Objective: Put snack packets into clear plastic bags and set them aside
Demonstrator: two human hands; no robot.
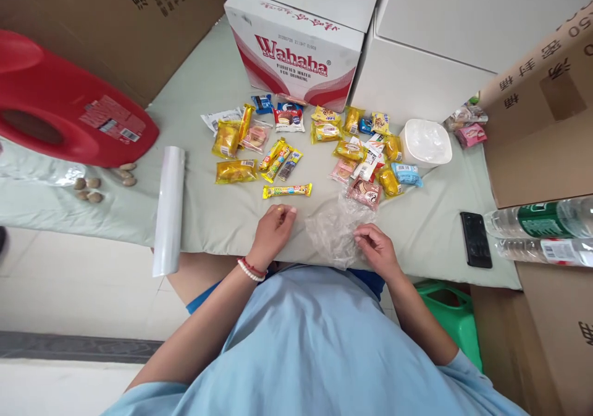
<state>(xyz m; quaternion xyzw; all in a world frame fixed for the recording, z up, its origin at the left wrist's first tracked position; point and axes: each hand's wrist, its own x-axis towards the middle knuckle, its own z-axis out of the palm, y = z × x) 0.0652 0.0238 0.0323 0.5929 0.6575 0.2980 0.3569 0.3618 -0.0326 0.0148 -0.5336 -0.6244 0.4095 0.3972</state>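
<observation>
My left hand point(274, 234) rests at the near edge of the covered table, fingers curled in, with nothing visible in them. Just beyond it lies a yellow stick-shaped snack packet point(287, 191). A crumpled clear plastic bag point(331, 234) is spread between my hands. My right hand point(376, 250) has its fingers bent together at the bag's right edge, pinching it. Past the bag sits a brown wafer packet point(364, 192). More yellow stick packets point(277, 158) and a dark stick packet point(290, 164) lie farther back.
Wrapped snacks form a left group point(227, 138) and a right group point(365, 150), beside a white plastic tub point(426, 141). A plastic film roll point(169, 212) and red jug point(69, 107) stand left. At right are a phone point(475, 239) and bottles point(542, 220). A Wahaha carton point(296, 52) stands behind.
</observation>
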